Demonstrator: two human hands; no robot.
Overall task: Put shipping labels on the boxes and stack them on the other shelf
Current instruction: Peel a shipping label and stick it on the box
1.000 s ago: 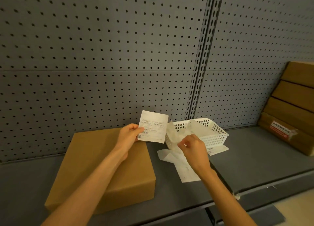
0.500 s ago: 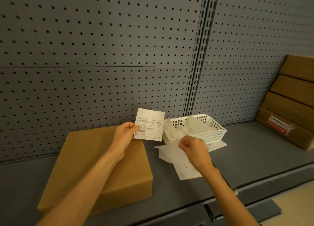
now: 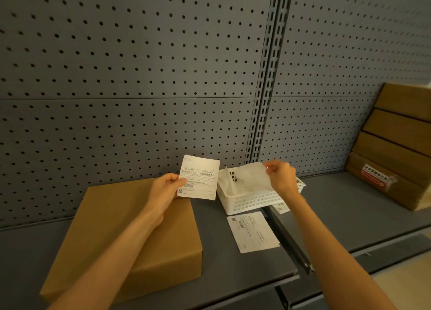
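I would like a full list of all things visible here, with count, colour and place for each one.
cardboard box: one, brown, on the left shelf, no label on it
shipping label: one, white, held over the box's right rear corner
backing sheet: one, translucent white, held over the basket
basket: one, white, at the joint between the shelves
loose label: one, white, flat in front of the basket
stacked boxes: four visible, brown, right shelf
pegboard wall: grey, behind the shelves
left hand: pinches the shipping label
right hand: pinches the backing sheet
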